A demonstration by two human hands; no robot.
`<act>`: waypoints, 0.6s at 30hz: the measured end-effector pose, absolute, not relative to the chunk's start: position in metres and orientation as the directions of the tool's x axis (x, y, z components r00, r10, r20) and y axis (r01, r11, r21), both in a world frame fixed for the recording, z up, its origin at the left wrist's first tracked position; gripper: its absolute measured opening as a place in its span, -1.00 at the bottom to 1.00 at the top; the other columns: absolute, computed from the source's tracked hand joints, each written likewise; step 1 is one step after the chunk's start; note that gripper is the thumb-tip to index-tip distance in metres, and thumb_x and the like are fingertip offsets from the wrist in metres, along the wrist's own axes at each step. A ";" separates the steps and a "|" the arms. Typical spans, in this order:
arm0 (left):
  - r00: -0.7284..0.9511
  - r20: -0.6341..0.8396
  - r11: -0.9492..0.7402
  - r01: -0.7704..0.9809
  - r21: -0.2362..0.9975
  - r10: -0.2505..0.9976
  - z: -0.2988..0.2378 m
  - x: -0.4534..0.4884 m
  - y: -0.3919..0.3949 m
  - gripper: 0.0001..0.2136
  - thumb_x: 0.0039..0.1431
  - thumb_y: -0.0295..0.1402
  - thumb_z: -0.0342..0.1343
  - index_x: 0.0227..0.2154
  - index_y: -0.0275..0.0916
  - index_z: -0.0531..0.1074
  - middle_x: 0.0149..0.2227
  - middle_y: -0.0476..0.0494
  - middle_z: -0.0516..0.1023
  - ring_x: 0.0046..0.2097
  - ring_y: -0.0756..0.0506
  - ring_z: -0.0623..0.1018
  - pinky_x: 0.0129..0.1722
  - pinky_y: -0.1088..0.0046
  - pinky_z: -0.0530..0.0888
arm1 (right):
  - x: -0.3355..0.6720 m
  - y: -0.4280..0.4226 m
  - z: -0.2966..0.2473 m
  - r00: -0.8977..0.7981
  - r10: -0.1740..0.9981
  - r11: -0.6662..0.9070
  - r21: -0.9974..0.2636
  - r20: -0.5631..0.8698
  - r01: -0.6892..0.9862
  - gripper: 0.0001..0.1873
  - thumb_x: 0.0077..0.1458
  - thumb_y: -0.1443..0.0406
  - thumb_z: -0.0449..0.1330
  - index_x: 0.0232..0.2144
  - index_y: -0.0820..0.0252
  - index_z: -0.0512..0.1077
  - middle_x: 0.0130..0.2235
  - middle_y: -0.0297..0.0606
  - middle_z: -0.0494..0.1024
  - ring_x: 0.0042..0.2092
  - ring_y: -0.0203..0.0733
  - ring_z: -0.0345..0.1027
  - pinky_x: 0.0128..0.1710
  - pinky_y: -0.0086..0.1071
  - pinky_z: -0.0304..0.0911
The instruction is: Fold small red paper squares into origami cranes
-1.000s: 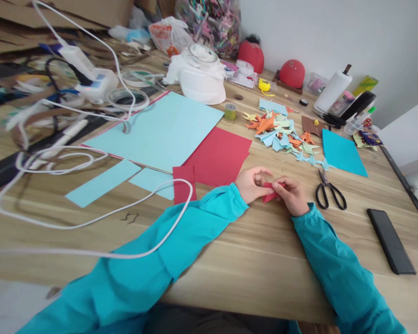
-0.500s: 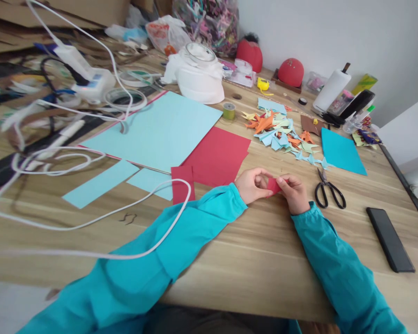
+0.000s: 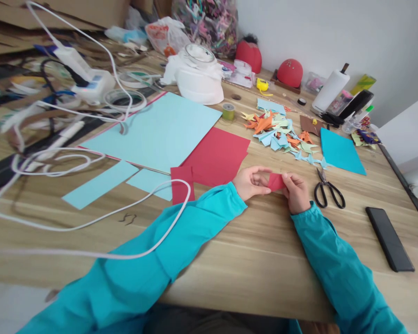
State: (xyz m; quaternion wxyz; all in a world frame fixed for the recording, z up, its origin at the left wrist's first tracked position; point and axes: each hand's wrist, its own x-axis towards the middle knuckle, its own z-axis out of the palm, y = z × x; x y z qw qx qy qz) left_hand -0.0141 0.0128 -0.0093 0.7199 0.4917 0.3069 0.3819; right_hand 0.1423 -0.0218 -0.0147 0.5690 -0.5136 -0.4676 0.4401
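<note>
A small red paper piece (image 3: pixel 276 182), folded as it seems, is held between my hands a little above the table. My left hand (image 3: pixel 252 182) pinches its left edge between thumb and fingers. On the other side my right hand (image 3: pixel 296 191) grips the right edge, thumb on top. Larger red paper sheets (image 3: pixel 218 155) lie just beyond my left hand, with a red paper strip (image 3: pixel 182 185) beside them. Black-handled scissors (image 3: pixel 329 190) rest to the right of my right hand, blades pointing away.
Folded paper cranes (image 3: pixel 277 130) are heaped farther back, near a turquoise sheet (image 3: pixel 342 150). A phone (image 3: pixel 389 239) lies at the right. The white cable (image 3: pixel 90 227) loops across the left side and over my left sleeve. A big light-blue sheet (image 3: pixel 160 134) covers the left middle.
My right thumb has shifted right along the red paper piece, so more of its face shows. Both hands stay in nearly the same place.
</note>
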 end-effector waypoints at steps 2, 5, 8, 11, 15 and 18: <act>0.477 -0.057 0.250 -0.352 0.902 0.877 -0.012 -0.013 0.015 -0.43 -0.42 -0.56 0.31 -0.19 -0.41 0.33 -0.58 0.01 0.50 -0.55 0.05 0.45 -0.53 0.55 0.35 | 0.142 -0.023 -0.013 0.158 0.983 0.096 -0.995 0.092 -0.013 -0.66 0.01 0.09 0.17 -0.61 0.21 0.32 -0.79 -0.53 0.12 -0.73 -0.47 -0.14 -0.71 -0.48 -0.24; 0.459 -0.076 0.304 -0.448 0.841 0.885 -0.015 -0.012 0.016 -0.43 -0.44 -0.54 0.33 -0.20 -0.41 0.33 -0.51 -0.07 0.53 -0.47 0.00 0.50 -0.50 0.52 0.39 | 0.141 -0.024 -0.012 0.113 0.988 0.104 -0.994 0.106 0.023 -0.67 -0.02 0.10 0.20 -0.62 0.21 0.30 -0.78 -0.52 0.15 -0.72 -0.47 -0.10 -0.71 -0.48 -0.23; 0.469 -0.090 0.318 -0.434 0.843 0.879 -0.015 -0.010 0.015 -0.44 -0.43 -0.52 0.34 -0.22 -0.39 0.34 -0.41 -0.14 0.55 -0.39 -0.05 0.53 -0.46 0.48 0.43 | 0.139 -0.024 -0.011 0.100 0.989 0.097 -0.992 0.105 0.087 -0.66 -0.06 0.09 0.22 -0.63 0.21 0.30 -0.77 -0.51 0.17 -0.72 -0.47 -0.08 -0.72 -0.48 -0.22; 0.459 -0.089 0.272 -0.350 0.896 0.884 -0.015 -0.009 0.012 -0.50 -0.40 -0.50 0.34 -0.26 -0.38 0.37 -0.34 -0.18 0.56 -0.34 -0.07 0.54 -0.41 0.44 0.46 | 0.138 -0.025 -0.010 0.036 0.993 0.104 -0.979 0.112 0.175 -0.65 -0.07 0.06 0.22 -0.62 0.22 0.33 -0.73 -0.48 0.22 -0.70 -0.46 -0.06 -0.71 -0.47 -0.18; 0.440 -0.115 0.265 -0.297 0.917 0.891 -0.014 -0.008 0.010 -0.54 -0.40 -0.50 0.35 -0.31 -0.38 0.38 -0.39 -0.13 0.56 -0.36 -0.04 0.55 -0.36 0.43 0.49 | 0.138 -0.025 -0.011 -0.020 0.993 0.114 -0.971 0.112 0.210 -0.64 -0.07 0.05 0.21 -0.61 0.21 0.31 -0.71 -0.48 0.22 -0.68 -0.46 -0.08 -0.69 -0.47 -0.13; 0.464 -0.120 0.266 -0.263 0.927 0.878 -0.013 -0.008 0.009 -0.57 -0.38 -0.50 0.34 -0.32 -0.39 0.39 -0.48 -0.08 0.55 -0.44 -0.02 0.54 -0.41 0.45 0.49 | 0.138 -0.026 -0.010 -0.053 0.993 0.115 -0.973 0.106 0.199 -0.63 -0.06 0.03 0.19 -0.60 0.20 0.30 -0.71 -0.49 0.21 -0.69 -0.45 -0.08 -0.69 -0.47 -0.11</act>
